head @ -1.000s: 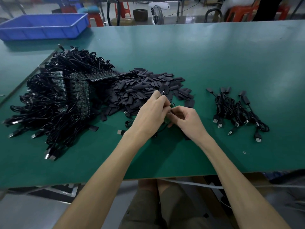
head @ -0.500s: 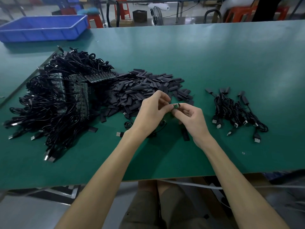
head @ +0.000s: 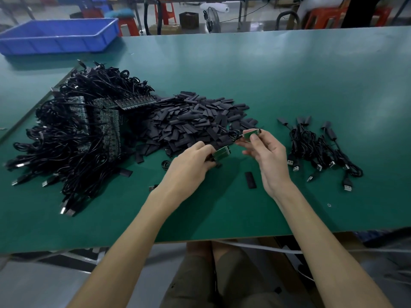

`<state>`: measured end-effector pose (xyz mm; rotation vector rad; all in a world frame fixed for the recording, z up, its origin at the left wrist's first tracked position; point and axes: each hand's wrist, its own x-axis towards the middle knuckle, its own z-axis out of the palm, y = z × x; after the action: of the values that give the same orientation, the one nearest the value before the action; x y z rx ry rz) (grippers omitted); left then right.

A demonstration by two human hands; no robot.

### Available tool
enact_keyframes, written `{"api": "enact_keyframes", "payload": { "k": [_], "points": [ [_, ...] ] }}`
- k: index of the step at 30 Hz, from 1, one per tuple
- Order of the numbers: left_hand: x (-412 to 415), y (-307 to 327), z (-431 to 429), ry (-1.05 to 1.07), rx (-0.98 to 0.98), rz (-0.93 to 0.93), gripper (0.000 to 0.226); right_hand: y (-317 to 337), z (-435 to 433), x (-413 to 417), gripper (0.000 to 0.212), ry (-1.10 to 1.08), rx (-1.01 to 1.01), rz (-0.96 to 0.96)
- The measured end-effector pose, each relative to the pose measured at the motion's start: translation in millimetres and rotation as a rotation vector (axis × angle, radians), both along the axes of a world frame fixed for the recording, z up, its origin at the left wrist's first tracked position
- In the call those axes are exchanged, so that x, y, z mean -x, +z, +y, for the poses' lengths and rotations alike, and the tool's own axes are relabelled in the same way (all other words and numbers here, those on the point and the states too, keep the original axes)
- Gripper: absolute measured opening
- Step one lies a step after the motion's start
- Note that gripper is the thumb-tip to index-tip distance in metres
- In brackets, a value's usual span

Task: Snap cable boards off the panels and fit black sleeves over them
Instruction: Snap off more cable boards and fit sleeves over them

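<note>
The right hand pinches 1 cable board at its fingertips, near the sleeve pile. The left hand grips a short panel piece, which juts past its fingers.

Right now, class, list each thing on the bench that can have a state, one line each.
left hand, grips a green board piece.
right hand, pinches a cable board.
cable board, bare, no sleeve on it.
cable panels, unsnapped, in the tangled heap.
black sleeves, loose, piled.
lone sleeve, flat on the table.
sleeved cables, board ends covered, grouped apart.
</note>
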<state>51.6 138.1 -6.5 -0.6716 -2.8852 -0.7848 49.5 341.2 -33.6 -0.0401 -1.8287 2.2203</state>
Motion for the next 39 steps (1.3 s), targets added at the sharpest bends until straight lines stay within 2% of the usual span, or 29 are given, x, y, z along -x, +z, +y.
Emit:
{"api": "enact_keyframes", "payload": {
  "k": [6,12,15,17,18,20,22,26,29,35,37,39],
  "points": [
    [4,10,-41,0.138,0.072,0.05,0.015,-1,0,0,0.018,0.0,0.004,-0.008],
    [10,13,-61,0.215,0.348,-0.116,0.022,-1,0,0,0.018,0.007,0.003,-0.007],
    [8,17,-54,0.231,0.428,-0.166,0.039,-1,1,-1,0.02,0.015,0.006,-0.004],
    [7,22,-42,0.208,0.366,-0.183,0.053,0,0,-1,0.019,0.022,0.011,-0.005],
    [8,25,-33,0.173,0.273,-0.154,0.056,0,0,-2,0.018,0.03,0.014,-0.005],
    [9,30,-12,0.065,0.013,-0.066,0.054,1,-1,-3,0.017,0.045,0.017,-0.003],
    [13,33,11,-0.067,-0.157,-0.024,0.049,1,-1,-3,0.017,0.044,0.01,-0.001],
    [24,25,43,-0.232,-0.19,-0.085,0.047,0,0,-3,0.02,0.051,-0.004,-0.006],
    [33,17,52,-0.187,-0.24,-0.036,0.032,-2,2,-2,0.02,0.042,-0.026,-0.009],
    [39,8,52,-0.033,-0.317,0.183,0.024,-4,-1,-1,0.018,0.017,-0.161,0.022],
    [41,9,49,0.016,-0.395,0.219,0.02,-5,-2,-1,0.024,0.019,-0.252,0.019],
    [41,9,45,0.036,-0.427,0.254,0.017,-6,-4,-1,0.027,0.066,-0.432,0.009]
  ]
}}
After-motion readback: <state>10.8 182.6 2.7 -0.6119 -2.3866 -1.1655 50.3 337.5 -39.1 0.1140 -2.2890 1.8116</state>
